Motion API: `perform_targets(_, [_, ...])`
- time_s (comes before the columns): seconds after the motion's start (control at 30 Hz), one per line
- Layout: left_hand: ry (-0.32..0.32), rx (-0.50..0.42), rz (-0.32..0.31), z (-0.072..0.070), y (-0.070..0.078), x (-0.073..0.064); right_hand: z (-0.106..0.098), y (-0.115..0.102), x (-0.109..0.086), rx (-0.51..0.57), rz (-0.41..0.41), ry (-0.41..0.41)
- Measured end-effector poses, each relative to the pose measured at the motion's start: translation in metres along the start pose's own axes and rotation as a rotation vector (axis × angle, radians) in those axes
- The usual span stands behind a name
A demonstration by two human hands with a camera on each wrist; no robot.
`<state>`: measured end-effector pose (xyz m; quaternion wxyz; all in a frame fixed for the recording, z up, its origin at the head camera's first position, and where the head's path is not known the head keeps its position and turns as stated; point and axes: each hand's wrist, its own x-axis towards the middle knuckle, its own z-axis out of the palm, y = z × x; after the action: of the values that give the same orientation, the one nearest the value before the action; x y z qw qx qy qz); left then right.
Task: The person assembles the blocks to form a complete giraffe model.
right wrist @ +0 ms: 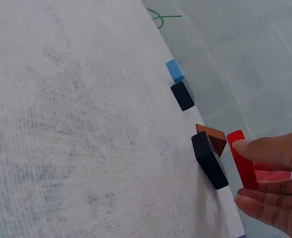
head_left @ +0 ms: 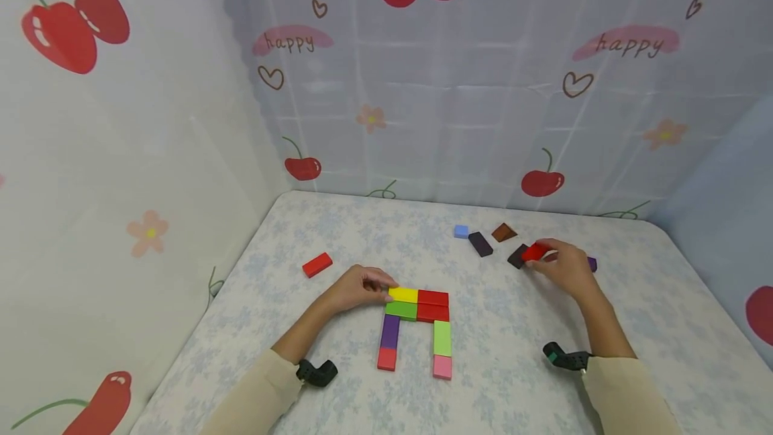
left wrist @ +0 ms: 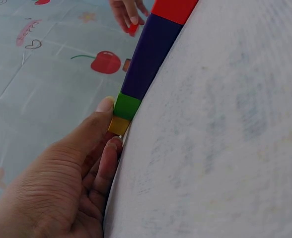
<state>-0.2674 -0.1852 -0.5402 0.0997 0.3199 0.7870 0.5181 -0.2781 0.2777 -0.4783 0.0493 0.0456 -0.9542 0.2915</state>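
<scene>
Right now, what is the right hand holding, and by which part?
The right hand holds a red block: thumb near one end, fingers' contact partly hidden.

The worktop (head_left: 513,348), patterned in faint blue florals on white, is enclosed at the back, left and right by hanging sheets (head_left: 193,173) printed with cherries (head_left: 60,37). The back sheet (head_left: 459,160), marked "happy", is creased and more dimly lit than the left.

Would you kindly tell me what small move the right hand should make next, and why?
I would probably have the right hand carry its red block toward the joined blocks: it pinches that block well apart from them, while the left hand touches the yellow block at their far edge.
</scene>
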Motion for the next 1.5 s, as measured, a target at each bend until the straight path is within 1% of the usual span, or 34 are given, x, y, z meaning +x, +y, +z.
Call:
perform_targets(0.13, [-0.005,0.018,-0.005,0.0,-0.001,-0.001,0.005,-0.007,-0.002,0.019,0.023,-0.045])
perform_targets(0.2, [-0.007,0.019,-0.011,0.001,-0.002,-0.002,0.006,-0.01,-0.002,0.023,0.015,-0.057])
perform_targets(0.3, [-0.009,0.016,-0.02,0.002,-0.002,-0.004,0.009,-0.016,-0.004,0.02,-0.04,-0.054])
perform_targets(0.37, [-0.012,0.016,-0.018,0.003,-0.002,-0.003,0.009,-0.02,-0.005,0.019,-0.086,-0.048])
perform_targets(0.5, [-0.01,0.015,-0.004,0.003,-0.001,-0.001,0.01,-0.033,-0.006,0.018,-0.152,-0.04])
perform_targets(0.53, [-0.007,0.014,-0.001,0.003,0.003,-0.001,0.011,-0.037,-0.006,0.022,-0.162,-0.04])
perform_targets(0.6, [-0.004,0.01,-0.007,0.003,0.004,0.0,0.013,-0.044,-0.007,0.033,-0.189,-0.04])
perform_targets(0.73, [0.006,-0.004,-0.018,0.006,0.004,-0.001,0.018,-0.056,-0.012,0.066,-0.235,-0.057])
perform_targets(0.77, [0.006,-0.005,-0.019,0.006,-0.001,-0.001,0.02,-0.058,-0.012,0.069,-0.248,-0.064])
perform_targets(1.0, [0.006,-0.012,-0.005,0.007,-0.001,-0.002,0.029,-0.073,-0.027,0.062,-0.315,-0.097])
perform_targets(1.17, [0.006,-0.003,0.011,0.005,-0.001,-0.001,0.033,-0.082,-0.039,0.038,-0.323,-0.115])
perform_targets(1.33, [0.013,0.003,0.009,0.005,0.0,0.0,0.034,-0.091,-0.049,0.022,-0.331,-0.147])
perform_targets(1.5, [0.01,-0.004,0.007,0.005,0.001,0.001,0.037,-0.094,-0.056,0.0,-0.313,-0.182])
